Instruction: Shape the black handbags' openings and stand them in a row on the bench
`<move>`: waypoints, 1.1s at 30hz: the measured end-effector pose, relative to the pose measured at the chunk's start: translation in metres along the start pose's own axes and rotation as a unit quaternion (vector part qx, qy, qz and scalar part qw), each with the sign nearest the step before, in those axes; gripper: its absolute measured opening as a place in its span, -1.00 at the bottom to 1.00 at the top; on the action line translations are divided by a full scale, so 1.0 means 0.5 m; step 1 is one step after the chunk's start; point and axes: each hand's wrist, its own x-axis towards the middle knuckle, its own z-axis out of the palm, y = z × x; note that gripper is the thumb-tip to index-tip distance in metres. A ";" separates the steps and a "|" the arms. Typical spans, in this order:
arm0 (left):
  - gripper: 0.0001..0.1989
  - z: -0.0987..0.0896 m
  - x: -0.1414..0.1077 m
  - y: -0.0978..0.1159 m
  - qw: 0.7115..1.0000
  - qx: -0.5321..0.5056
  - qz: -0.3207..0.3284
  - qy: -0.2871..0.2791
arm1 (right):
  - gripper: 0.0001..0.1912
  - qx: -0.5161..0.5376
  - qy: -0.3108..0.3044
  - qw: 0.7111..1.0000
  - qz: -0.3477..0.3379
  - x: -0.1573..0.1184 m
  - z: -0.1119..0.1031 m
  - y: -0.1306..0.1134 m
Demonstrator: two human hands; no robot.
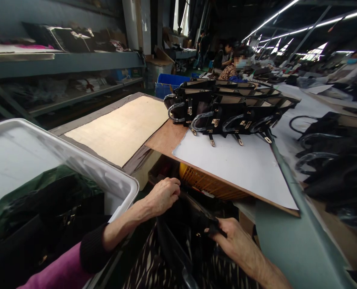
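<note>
A black handbag with small gold-coloured metal fittings is held upright over my lap, its top edge towards the table. My left hand is closed at the far left corner of its rim. At the right end of the rim, my right hand grips the bag's edge between thumb and fingers. A plastic-wrapped handle hangs down the near side. Beyond, several similar black handbags with wrapped handles stand in rows on a white sheet.
To my left is a white plastic bin with black bags and green plastic inside. A cream board lies on the table. Below the tabletop sits a yellow basket. More black bags lie at the right. Other people work farther back.
</note>
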 end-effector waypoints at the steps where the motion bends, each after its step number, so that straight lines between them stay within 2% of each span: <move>1: -0.84 0.000 0.001 -0.006 1.000 -0.015 0.004 -0.014 | -0.68 0.001 0.000 1.000 0.002 0.001 0.001 0.003; 8: -0.86 0.015 0.000 -0.003 0.999 -0.042 0.006 0.015 | -0.78 -0.063 0.022 0.997 0.048 -0.022 -0.021 0.010; 12: -0.87 0.025 0.002 -0.001 0.999 -0.036 -0.001 0.035 | -0.55 0.029 0.047 0.997 0.060 -0.050 -0.032 0.002; 15: -0.89 0.030 0.004 -0.001 0.999 -0.030 -0.005 0.040 | -0.58 0.040 0.110 0.990 0.078 -0.050 -0.013 -0.007; 19: -0.90 0.033 0.008 0.000 0.999 -0.023 -0.009 0.032 | -0.61 -0.054 0.227 0.970 0.072 -0.021 0.029 -0.009; 21: -0.89 0.032 0.008 0.000 0.999 -0.021 -0.009 0.033 | -0.69 -0.096 0.252 0.961 0.061 -0.006 0.041 -0.005; 27: -0.88 0.020 0.005 -0.001 0.999 -0.028 -0.029 0.024 | -0.80 -0.155 0.246 0.957 0.006 0.017 0.049 0.009; 33: -0.87 0.017 0.003 -0.008 0.999 -0.040 -0.028 0.024 | -0.87 -0.002 0.250 0.968 -0.011 0.033 0.039 0.020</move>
